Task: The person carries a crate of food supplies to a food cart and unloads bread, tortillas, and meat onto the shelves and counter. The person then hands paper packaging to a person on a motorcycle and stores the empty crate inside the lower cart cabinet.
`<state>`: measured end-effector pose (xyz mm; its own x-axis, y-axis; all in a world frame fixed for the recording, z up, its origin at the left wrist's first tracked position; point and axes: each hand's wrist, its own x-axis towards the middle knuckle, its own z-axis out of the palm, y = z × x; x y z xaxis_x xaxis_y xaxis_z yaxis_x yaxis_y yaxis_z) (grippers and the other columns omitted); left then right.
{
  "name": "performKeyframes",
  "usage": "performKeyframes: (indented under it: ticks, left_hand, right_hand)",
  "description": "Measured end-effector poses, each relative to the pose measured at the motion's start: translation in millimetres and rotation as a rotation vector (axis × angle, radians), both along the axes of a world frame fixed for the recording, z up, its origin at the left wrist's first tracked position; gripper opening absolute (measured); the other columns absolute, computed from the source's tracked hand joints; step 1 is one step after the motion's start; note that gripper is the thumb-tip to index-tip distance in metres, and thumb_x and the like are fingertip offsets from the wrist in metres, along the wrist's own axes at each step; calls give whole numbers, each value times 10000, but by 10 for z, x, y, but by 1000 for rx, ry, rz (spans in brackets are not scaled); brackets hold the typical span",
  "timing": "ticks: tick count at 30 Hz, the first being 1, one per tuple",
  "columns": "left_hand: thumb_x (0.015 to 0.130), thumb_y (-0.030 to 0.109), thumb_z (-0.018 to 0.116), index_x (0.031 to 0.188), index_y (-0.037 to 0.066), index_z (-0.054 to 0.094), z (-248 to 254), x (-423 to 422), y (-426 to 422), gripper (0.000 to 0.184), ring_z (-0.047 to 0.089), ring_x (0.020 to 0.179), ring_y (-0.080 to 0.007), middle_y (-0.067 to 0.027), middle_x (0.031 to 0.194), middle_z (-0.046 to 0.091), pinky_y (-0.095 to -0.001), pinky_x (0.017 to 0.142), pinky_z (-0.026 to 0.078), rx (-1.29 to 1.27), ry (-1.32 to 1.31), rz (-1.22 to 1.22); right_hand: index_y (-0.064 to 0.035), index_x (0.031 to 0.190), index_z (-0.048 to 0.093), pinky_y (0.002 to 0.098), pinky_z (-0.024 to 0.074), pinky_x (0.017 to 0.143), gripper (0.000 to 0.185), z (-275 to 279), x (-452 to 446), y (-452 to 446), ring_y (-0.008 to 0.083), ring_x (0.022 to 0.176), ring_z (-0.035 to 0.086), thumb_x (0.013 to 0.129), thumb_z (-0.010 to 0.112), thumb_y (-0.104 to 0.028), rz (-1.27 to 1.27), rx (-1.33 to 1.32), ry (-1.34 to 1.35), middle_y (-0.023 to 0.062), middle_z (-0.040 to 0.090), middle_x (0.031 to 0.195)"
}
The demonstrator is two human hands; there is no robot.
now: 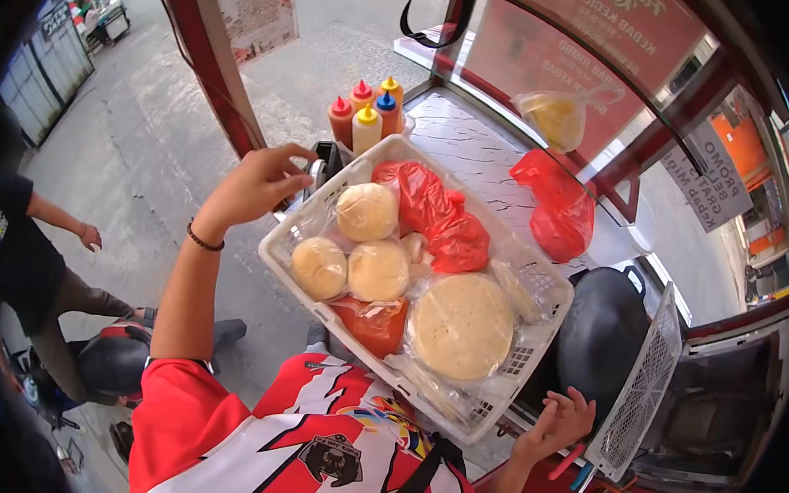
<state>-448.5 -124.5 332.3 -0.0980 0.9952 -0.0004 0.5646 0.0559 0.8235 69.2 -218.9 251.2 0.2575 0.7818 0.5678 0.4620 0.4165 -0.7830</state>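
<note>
Left hand point(258, 184) arched, fingers parted, perhaps touching dark fixture point(327, 159), right hand point(557, 425) loosely open beside basket point(283, 260)

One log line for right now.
left hand: by black fitting | right hand: open, near black pan | white basket: buns, flatbread, red bag | sauce bottles: upright

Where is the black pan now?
In the head view, the black pan is on the right, between the white basket and the mesh panel, beyond the right hand.
</note>
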Motion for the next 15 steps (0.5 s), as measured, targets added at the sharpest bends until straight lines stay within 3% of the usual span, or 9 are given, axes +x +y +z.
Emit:
performKeyframes:
  ticks: [1,3,4,6,7,12,15]
  left_hand:
    - [929,176,665,1115,0,677,-245,-47,-125,256,631,670,-136,-102,797,717,-295,644,514,61,-77,86]
    - [906,204,666,977,-3,720,-442,29,-296,226,671,667,-228,-134,807,727,-344,664,530,3,189,196]
    - [895,221,664,933,3,727,-517,94,-324,230,682,705,-277,-149,828,727,-372,688,538,-14,288,171]
    - [880,250,657,914,40,744,-648,315,-311,230,691,806,-354,-168,863,729,-437,739,551,-9,451,175]
    - [880,224,669,919,33,728,-647,433,-268,204,675,780,-353,-178,843,708,-438,728,529,8,498,208]
    - [881,216,675,927,17,706,-899,461,41,207,658,806,-340,-177,903,686,-421,726,523,-80,842,54]
    - [889,196,678,926,0,692,-715,228,102,200,649,805,-369,-195,892,684,-429,735,519,64,445,126]
  right_hand:
    - [22,1409,281,320,495,832,542,-34,-62,62,230,962,602,927,528,39,84,-3,-64,208,502,1301]
    - [8,1476,205,338,507,820,626,-169,-198,167,232,962,612,930,509,65,254,-2,-191,234,508,1295]
    - [8,1454,262,363,508,814,642,-210,-314,219,257,978,610,884,550,71,363,43,-112,244,517,1279]
    - [10,1426,314,369,507,813,634,-90,-383,279,270,979,610,853,578,71,459,41,-367,248,527,1263]
    - [11,1412,340,371,506,813,630,-55,-399,281,276,980,610,837,592,71,499,44,-492,251,531,1255]
    - [2,1298,490,357,519,783,515,-131,-380,262,285,954,630,805,614,79,501,57,-252,222,583,1189]
    - [-2,1223,561,364,526,758,449,-73,-421,275,301,927,639,790,635,88,459,57,-224,202,622,1123]
